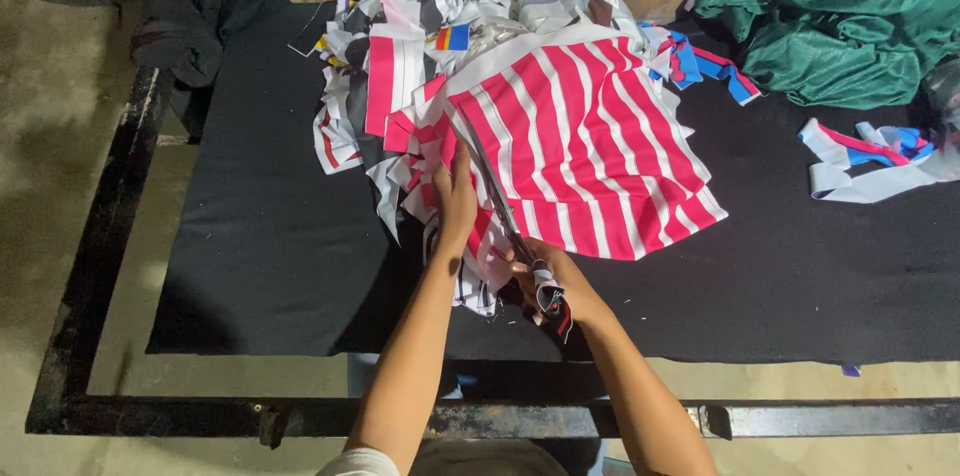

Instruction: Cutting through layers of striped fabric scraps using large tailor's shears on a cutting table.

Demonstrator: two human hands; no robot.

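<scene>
A red-and-white striped cloth (590, 136) lies spread on the black mat (270, 226). My right hand (555, 281) grips a pair of scissors (500, 206) whose blades run up along the cloth's left edge. My left hand (455, 198) presses flat on the striped strip just left of the blades, fingers together. Cut striped scraps (400, 126) lie bunched around my left hand.
A heap of white, pink and blue fabric offcuts (470, 6) sits at the back. Green cloth (850, 16) is piled at the back right, blue-and-red strips (870, 151) at the right. A dark metal table frame (130, 136) borders the mat; dark cloth (190, 6) lies back left.
</scene>
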